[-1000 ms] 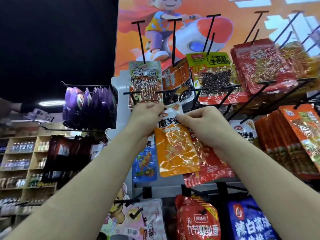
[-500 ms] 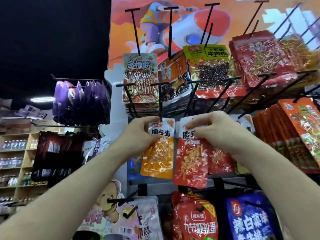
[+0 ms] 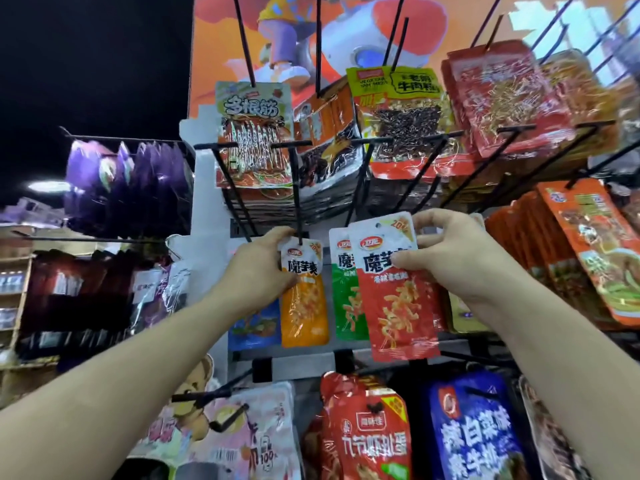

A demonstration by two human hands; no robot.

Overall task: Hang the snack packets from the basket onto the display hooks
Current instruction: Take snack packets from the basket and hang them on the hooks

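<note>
Your left hand (image 3: 256, 268) pinches the white top of the orange packet (image 3: 304, 306), with the thumb on its front face and the fingers curled behind its left edge. The packet hangs upright, and its top edge meets the far end of a black display hook (image 3: 297, 195), whose rod runs toward you to a T-shaped tip. You cannot tell from here whether the rod passes through the hang hole. Your right hand (image 3: 460, 261) grips the red packet (image 3: 398, 306) at its upper right side, thumb pressed across the front lettering. It holds the packet slightly tilted, in front of a green packet (image 3: 344, 299) that it partly covers. The red packet sits right of the orange one and apart from it. A blue packet (image 3: 256, 329) hangs behind your left wrist. Purple packets (image 3: 131, 181) fill a rail on the far left, and larger red and blue bags (image 3: 478, 441) hang on the row below.
</note>
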